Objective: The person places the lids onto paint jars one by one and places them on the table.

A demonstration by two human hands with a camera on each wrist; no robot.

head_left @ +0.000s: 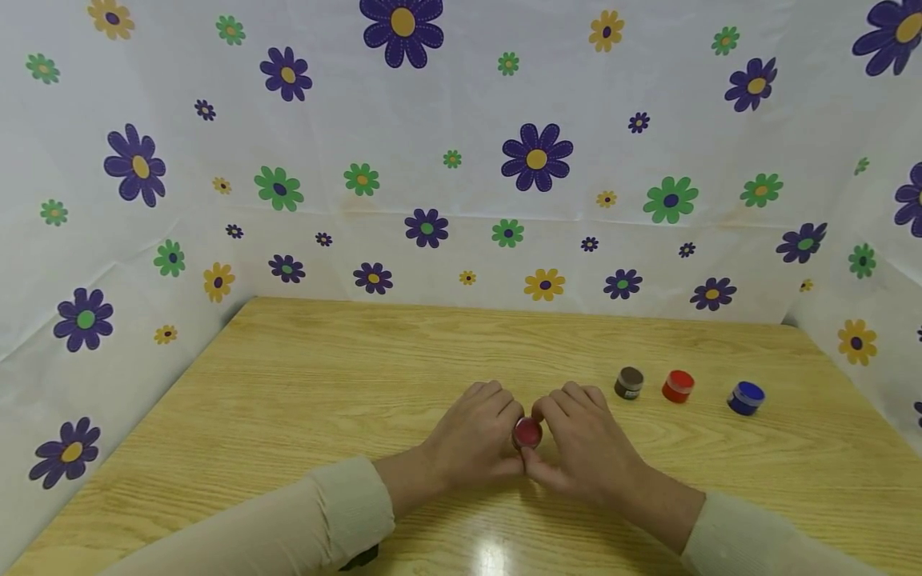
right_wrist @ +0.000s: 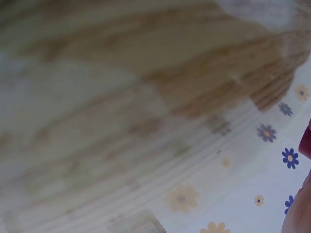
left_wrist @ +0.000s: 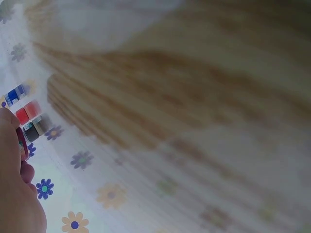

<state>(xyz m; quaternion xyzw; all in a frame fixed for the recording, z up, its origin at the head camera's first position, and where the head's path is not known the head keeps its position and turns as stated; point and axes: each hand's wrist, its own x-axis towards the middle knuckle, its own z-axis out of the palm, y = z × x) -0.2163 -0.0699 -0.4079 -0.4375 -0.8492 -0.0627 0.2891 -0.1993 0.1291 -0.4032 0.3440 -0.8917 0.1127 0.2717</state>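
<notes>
Between both hands is a small round paint jar [head_left: 528, 433] with a dark red top, held just above or on the table; which of the two I cannot tell. My left hand [head_left: 479, 438] grips it from the left, its fingers curled and its thumb at the near side. From the right, my right hand [head_left: 587, 448] pinches the same jar with thumb and index finger. In the left wrist view only part of the left hand [left_wrist: 17, 189] shows, at the left edge. The right wrist view catches a bit of the dark red jar [right_wrist: 305, 143].
To the right of the hands stand a dark brown jar [head_left: 629, 384], a red jar [head_left: 678, 387] and a blue jar [head_left: 745, 398]. They sit on a wooden table [head_left: 346, 360], with a white flower-printed cloth [head_left: 461, 104] hanging behind and at both sides.
</notes>
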